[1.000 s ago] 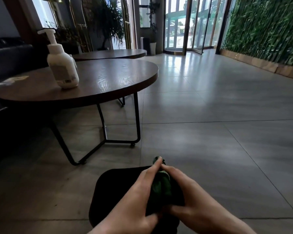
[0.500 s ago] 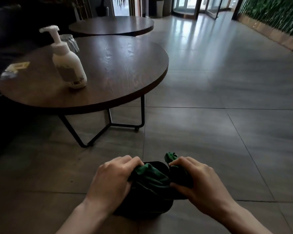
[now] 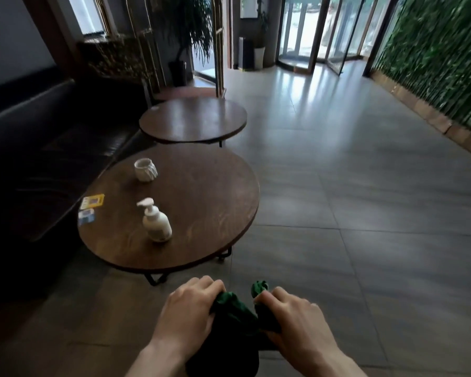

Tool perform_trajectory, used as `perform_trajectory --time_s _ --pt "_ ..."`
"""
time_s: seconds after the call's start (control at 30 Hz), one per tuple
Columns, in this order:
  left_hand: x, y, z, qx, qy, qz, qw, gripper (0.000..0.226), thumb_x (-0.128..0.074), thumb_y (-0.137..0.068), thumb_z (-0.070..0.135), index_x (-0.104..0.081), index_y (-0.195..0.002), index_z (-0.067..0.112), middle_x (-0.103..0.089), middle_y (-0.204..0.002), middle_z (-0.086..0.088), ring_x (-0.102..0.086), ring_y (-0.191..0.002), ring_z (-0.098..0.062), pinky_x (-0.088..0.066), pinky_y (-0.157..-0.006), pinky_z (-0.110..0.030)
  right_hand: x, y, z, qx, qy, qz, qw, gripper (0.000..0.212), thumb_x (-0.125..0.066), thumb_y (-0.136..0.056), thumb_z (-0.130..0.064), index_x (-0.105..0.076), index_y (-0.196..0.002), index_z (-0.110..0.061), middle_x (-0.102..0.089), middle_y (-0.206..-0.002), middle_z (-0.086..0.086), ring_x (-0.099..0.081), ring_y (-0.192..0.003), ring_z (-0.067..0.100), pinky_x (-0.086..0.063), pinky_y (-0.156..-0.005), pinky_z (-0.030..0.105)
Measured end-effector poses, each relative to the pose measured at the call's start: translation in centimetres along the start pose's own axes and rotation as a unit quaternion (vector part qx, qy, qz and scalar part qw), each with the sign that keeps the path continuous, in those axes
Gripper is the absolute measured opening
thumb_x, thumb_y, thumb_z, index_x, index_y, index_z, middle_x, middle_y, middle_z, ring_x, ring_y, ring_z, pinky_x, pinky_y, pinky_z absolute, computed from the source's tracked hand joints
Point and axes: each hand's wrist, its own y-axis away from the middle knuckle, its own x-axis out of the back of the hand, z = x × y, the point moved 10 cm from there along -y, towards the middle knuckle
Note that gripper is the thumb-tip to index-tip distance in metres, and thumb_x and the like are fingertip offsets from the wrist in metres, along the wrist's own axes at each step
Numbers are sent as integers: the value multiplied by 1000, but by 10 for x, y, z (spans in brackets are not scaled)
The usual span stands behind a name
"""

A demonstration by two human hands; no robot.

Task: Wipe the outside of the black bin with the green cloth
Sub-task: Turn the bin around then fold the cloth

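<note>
Both hands reached forward, knuckles up. Left hand and right hand each clenched an end of the green cloth, bunched between their fingers. Black bin sat on the floor directly beneath them.

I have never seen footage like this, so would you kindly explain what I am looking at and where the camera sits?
There is no machine here: a person wears a wide-angle camera on the head, looking forward and down at their own bare hands. The left hand and right hand each grip the bunched green cloth over a black bin standing on the tiled floor; the bin is mostly hidden. Ahead stands a round wooden table bearing a white pump bottle, a white cup and two small cards.
</note>
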Motion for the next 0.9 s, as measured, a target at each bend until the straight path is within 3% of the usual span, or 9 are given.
perform_trajectory --time_s 0.13,0.27,0.33,0.4,0.57,0.7,0.83,0.9 --pt "63 -12 16 -9 -22 33 999 22 -54 -90 23 -55 -109 33 -58 -113 16 -56 -108 -10 -47 -84 -27 59 -5 -26 18 3 14 1000 47 -59 -93 -56 -39 -132 -41 -49 -126 -10 -57 -120 18 -35 -74 34" --pt "81 -24 6 -4 -59 43 997 26 -58 -93 17 -59 -115 31 -61 -114 16 -60 -106 -9 -49 -82 -25 79 -28 -39 29 18 18 999 42 -57 -96 -52 -40 -133 -41 -51 -122 -11 -59 -115 18 -38 -75 33" --pt "83 -36 -5 -13 -59 32 998 35 -82 -72 14 -70 -101 29 -69 -99 17 -68 -89 -7 -53 -69 -21 82 -48 -45 33 23 20 999 42 -57 -96 -51 -40 -133 -40 -50 -122 -12 -58 -116 17 -38 -75 33" --pt "80 -50 -17 -19 -63 17 998 49 -93 -48 11 -74 -89 29 -72 -91 17 -71 -79 -5 -54 -58 -18 82 -70 -50 34 31 17 999 41 -56 -96 -49 -41 -132 -40 -50 -123 -11 -57 -117 17 -38 -75 33" --pt "74 -98 -59 -24 -64 33 997 42 -91 -49 7 -72 -82 25 -67 -77 13 -67 -67 -9 -53 -48 -21 85 -132 -55 19 50 12 999 35 -50 -100 -42 -42 -133 -38 -53 -123 -10 -59 -114 19 -38 -73 34" --pt "73 -136 -92 -29 -52 38 998 44 -90 -48 5 -71 -82 26 -66 -75 12 -65 -65 -9 -52 -47 -21 90 -182 -52 4 38 29 999 34 -51 -100 -46 -42 -133 -41 -53 -122 -13 -59 -110 16 -50 -80 35" --pt "60 -174 -119 -7 -69 -1 998 58 -89 -32 0 -72 -81 27 -66 -74 13 -65 -63 -9 -49 -45 -20 87 -225 -34 -24 26 27 999 38 -56 -98 -45 -44 -134 -42 -54 -124 -13 -59 -113 15 -52 -82 35" --pt "47 -191 -133 6 -65 -22 998 56 -88 -39 0 -72 -86 26 -68 -78 12 -67 -67 -10 -49 -47 -21 80 -244 -25 -29 27 15 999 41 -57 -97 -45 -43 -136 -42 -53 -125 -14 -59 -114 14 -52 -82 34"
